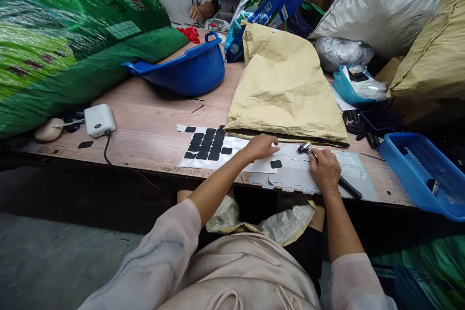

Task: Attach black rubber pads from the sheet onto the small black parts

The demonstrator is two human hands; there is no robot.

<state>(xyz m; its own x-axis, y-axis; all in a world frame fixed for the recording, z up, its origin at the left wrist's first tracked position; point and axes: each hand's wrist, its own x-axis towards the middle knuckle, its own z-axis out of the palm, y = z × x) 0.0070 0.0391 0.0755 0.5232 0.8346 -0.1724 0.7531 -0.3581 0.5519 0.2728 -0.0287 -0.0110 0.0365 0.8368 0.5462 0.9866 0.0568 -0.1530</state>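
My right hand (325, 169) is closed around a small hammer (350, 188), with its metal head up and to the left and its black handle slanting down to the right. To its left, my left hand (262, 147) has its fingers curled together over the white sheet; whether something small is pinched in them I cannot make out. Black rounded-square pads (208, 143) sit in rows on the white sheet (236, 159). A loose black pad (276, 164) lies just below my left hand. Beyond both hands a tan woven sack (279, 87) lies flat, its dark open edge towards me.
A blue basin (185, 70) stands behind the pads, beside large green packages (72, 34). On the left sits a white box (99, 120) with a cable. A blue basket (425, 174) is at the right edge. Across the table is another person's hand (196, 12).
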